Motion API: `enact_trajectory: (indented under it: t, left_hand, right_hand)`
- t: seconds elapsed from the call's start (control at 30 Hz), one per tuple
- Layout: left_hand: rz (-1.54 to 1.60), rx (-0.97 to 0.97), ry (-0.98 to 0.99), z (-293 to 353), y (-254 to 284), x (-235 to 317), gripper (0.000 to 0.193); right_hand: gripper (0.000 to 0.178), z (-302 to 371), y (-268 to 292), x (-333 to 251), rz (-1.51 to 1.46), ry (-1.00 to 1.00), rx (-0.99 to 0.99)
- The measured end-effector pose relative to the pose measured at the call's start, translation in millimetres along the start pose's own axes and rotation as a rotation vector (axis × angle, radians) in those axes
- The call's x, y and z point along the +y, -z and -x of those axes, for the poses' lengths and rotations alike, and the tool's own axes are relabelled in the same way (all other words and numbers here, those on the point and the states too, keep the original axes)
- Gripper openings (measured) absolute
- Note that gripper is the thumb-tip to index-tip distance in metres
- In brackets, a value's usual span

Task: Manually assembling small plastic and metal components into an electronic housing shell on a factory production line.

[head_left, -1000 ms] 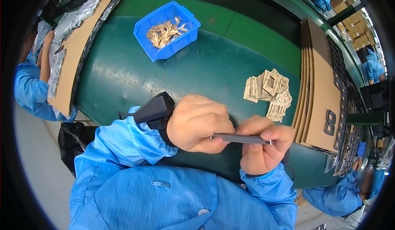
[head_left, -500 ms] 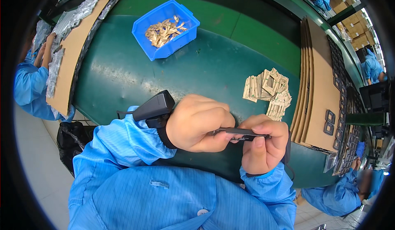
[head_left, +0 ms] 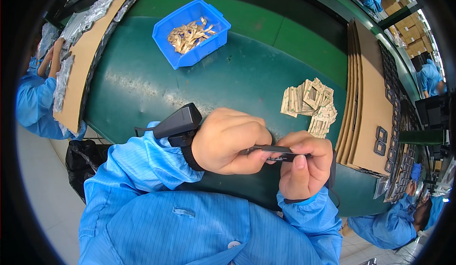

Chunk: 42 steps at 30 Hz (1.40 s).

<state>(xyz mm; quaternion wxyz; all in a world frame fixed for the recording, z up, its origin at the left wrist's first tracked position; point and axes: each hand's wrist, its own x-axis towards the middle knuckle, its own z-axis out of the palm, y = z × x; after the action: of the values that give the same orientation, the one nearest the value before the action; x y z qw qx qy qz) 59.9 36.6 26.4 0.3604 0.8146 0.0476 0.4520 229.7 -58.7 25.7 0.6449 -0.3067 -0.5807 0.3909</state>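
A thin, flat black part (head_left: 280, 151) is held edge-on between my two hands, low over the green table. My left hand (head_left: 229, 139) is closed, its thumb and bent fingers pinching the part's left end. My right hand (head_left: 306, 170) grips the other end with the thumb below and fingers above. Its full outline does not show, as the fingers cover both ends. Just beyond my right hand lies a loose pile of tan paper-backed square frames (head_left: 308, 101). A blue plastic bin (head_left: 202, 57) at the back holds curled tan paper scraps (head_left: 187, 38).
Upright cardboard sheets (head_left: 365, 118) stand at the right, with black square frames (head_left: 380, 140) along them. At the left, a cardboard sheet (head_left: 97, 51) carries plastic-wrapped parts beside a co-worker's blue sleeve (head_left: 35, 99). A black bag (head_left: 83, 163) hangs below the table's left edge.
My hands stay in nearly the same place, both still gripping the black part, which has tilted very slightly. The bin and the pile have not moved.
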Motion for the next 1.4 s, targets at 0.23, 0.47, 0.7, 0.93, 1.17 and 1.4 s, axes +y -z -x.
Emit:
enact_trajectory:
  t: [0.23, 0.47, 0.7, 0.93, 1.17, 1.4]
  left_hand:
    - [0.091, -0.049, 0.201, 1, 2, 6, 0.012]
    - [0.856, 0.105, 1.015, -7, 4, 8, 0.011]
    - [0.826, 0.045, 0.983, -7, 7, 11, 0.012]
    - [0.857, -0.149, 0.909, -7, 10, 12, 0.018]
    - [0.942, -0.202, 1.140, -13, 13, 15, 0.021]
    - [1.011, -0.171, 1.145, -10, 11, 12, 0.022]
  right_hand:
    - [0.015, -1, -5, -2, -0.086, -0.098, 0.078]
    - [0.036, -9, 10, 3, -0.726, -0.507, 0.147]
    - [0.039, -7, 11, 6, -0.736, -0.476, 0.121]
    - [0.042, -6, 11, -1, -0.628, -0.501, 0.096]
    - [0.042, -11, -4, -8, -0.443, -0.554, 0.253]
    - [0.043, -9, -2, -6, -0.425, -0.526, 0.212]
